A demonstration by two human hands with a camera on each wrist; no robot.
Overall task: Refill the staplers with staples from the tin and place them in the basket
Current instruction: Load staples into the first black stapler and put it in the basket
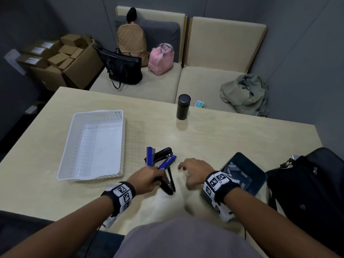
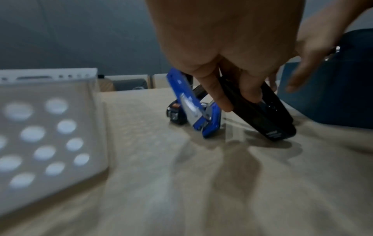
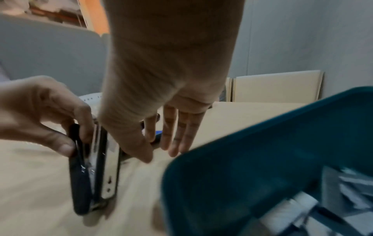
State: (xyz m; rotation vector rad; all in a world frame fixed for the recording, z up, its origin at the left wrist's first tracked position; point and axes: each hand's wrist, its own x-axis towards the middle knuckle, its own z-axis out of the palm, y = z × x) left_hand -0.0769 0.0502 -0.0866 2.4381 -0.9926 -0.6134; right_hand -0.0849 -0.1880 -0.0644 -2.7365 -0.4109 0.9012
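My left hand (image 1: 149, 178) grips a black stapler (image 1: 168, 184) and holds it on edge on the table; its thumb and fingers pinch the body (image 3: 80, 159). The stapler (image 2: 260, 110) leans against the tabletop. My right hand (image 1: 193, 171) hovers beside it with relaxed fingers (image 3: 177, 135), holding nothing. Behind lie two blue staplers (image 1: 149, 156) (image 1: 167, 162) and another black stapler (image 1: 162, 152). The dark teal tin (image 1: 242, 174) with staple strips sits under my right wrist. The white basket (image 1: 95, 144) stands empty to the left.
A black flask (image 1: 183, 107) stands at the table's far middle. A black bag (image 1: 312, 185) lies at the right edge beside the tin. Beyond the table is a bench with bags, a green garment and cardboard boxes.
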